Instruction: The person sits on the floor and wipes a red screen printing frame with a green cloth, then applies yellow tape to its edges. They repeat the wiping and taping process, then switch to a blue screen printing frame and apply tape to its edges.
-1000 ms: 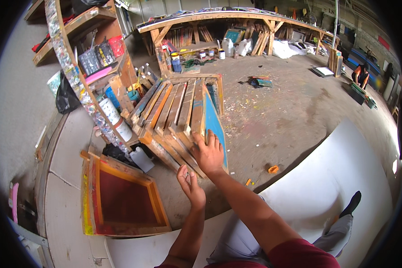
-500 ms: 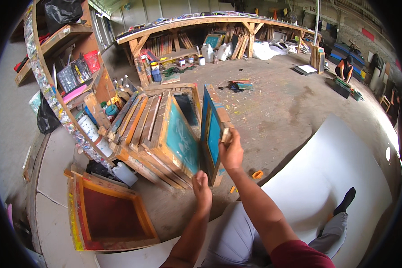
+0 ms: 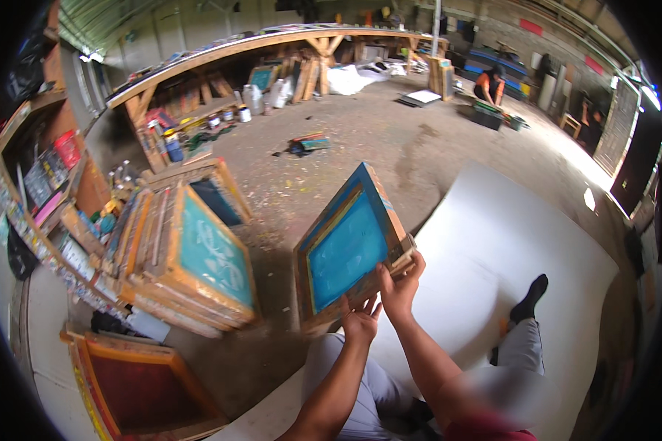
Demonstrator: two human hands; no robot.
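Two hands on a blue screen frame.
Tilted, long axis up-right, mesh facing up-left; left hand and right hand gripping lower edge.

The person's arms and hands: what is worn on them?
Both forearms are bare. The left hand and right hand wear no gloves; no ring, watch or bracelet shows. Only a dark red sleeve appears at the right upper arm, blurred at the bottom edge.

Bare forearms rising from the lower edge, a dark red short sleeve, light grey trousers, one black sock.
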